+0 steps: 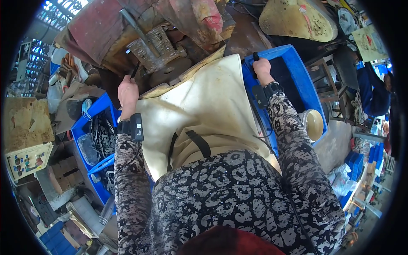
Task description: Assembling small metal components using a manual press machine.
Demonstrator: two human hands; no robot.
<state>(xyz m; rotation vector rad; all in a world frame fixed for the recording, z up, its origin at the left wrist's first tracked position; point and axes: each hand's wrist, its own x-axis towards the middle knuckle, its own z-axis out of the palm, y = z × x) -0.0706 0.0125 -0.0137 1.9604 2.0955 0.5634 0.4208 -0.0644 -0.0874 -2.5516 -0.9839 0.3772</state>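
Observation:
My left hand (128,94) is closed around one end of a slim dark piece (135,70) and holds it beside the dirty machine, left of its dark round plate (178,67). What kind of piece it is cannot be made out. Off to the right, my right hand (262,69) is closed on a small black piece (256,56) over the near-left rim of a blue bin (297,57). My fingers hide most of that piece. Between both arms, a cream apron (204,91) spreads over my lap up to the machine's wooden edge (187,76).
A metal bar (138,32) slants over a caked block (155,49) under reddish cloth (95,32). At left, a blue bin (78,127) holds many dark strips (102,136). A cream tub (313,125) sits in the right bin. A control box (29,161) with knobs stands far left.

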